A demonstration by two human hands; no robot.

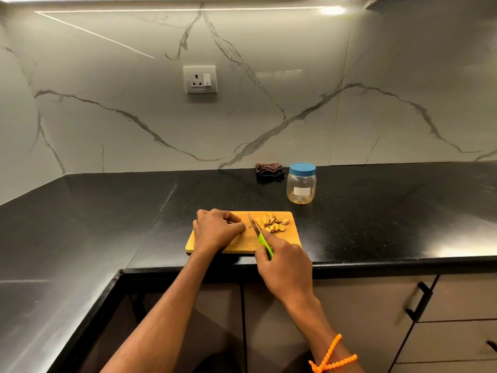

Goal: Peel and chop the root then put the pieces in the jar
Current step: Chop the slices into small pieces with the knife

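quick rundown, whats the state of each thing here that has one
jar: upright, blue lid on, apart from the board
root pieces: sliced, piled on the board's right part
cutting board: flat on the counter near its front edge
knife: blade tip down on the board, beside the pieces
left hand: fingers curled, pressed on the board; what it holds is hidden
right hand: grips the green knife handle
cloth: folded by the wall
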